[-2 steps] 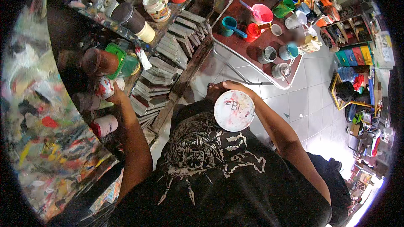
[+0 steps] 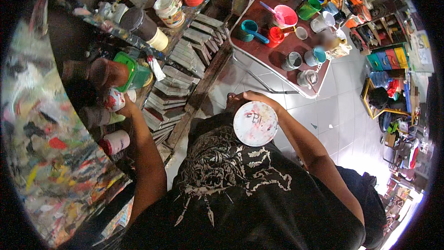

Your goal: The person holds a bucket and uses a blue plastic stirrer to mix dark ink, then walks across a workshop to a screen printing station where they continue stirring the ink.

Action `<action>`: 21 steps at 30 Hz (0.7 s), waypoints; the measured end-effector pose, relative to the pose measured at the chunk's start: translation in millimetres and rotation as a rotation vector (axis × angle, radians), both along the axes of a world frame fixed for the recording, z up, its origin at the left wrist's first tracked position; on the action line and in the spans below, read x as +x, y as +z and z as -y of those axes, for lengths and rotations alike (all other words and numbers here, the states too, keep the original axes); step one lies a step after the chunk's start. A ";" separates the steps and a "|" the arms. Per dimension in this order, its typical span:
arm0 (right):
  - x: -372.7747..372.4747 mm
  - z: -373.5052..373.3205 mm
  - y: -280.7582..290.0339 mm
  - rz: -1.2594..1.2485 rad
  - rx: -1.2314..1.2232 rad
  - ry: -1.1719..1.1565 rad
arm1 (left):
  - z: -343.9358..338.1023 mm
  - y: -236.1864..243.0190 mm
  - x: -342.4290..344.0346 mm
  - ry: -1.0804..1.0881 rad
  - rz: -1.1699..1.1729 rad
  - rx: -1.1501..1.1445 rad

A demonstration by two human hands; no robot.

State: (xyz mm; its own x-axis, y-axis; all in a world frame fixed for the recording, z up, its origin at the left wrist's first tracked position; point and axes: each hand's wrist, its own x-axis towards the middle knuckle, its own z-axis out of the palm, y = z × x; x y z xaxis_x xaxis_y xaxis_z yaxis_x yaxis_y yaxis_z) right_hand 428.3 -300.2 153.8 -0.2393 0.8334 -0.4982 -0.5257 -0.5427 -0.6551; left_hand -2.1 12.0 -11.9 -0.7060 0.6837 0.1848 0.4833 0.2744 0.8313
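Note:
In front of my torso, my right hand [image 2: 247, 98] is closed around a white round-lidded tub [image 2: 255, 124]. Its lid is smeared with pink and red paint and has dark handwriting. My left hand [image 2: 125, 106] reaches into the dark shelf on the left, its fingers wrapped around a white paint can [image 2: 114, 100] with red on it. Beside that can are a green tub [image 2: 138, 77] and a brownish see-through container [image 2: 109, 73]. Nearer me, a white and dark red paint can [image 2: 115, 142] lies tilted. The fingertips of my left hand are partly hidden.
A paint-smeared board [image 2: 55, 166] rises on my left. Grey slats [image 2: 178, 78] are stacked under the shelf. At the far right stands a dark red table [image 2: 259, 53] with several paint cups, among them a pink cup [image 2: 285, 16] and a teal cup [image 2: 316, 56]. Beyond is tiled floor [image 2: 333, 115].

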 end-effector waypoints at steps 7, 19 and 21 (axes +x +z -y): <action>12.2 1.2 4.8 0.027 -0.130 -0.005 | -18.0 -24.3 -18.2 -0.214 -0.008 0.163; 27.9 -12.3 -44.3 -0.272 -0.184 -0.121 | 144.7 27.7 95.4 -0.902 0.720 -0.423; 31.0 -17.9 -68.2 -0.368 -0.274 -0.136 | 185.8 62.1 155.3 -1.378 0.692 -0.423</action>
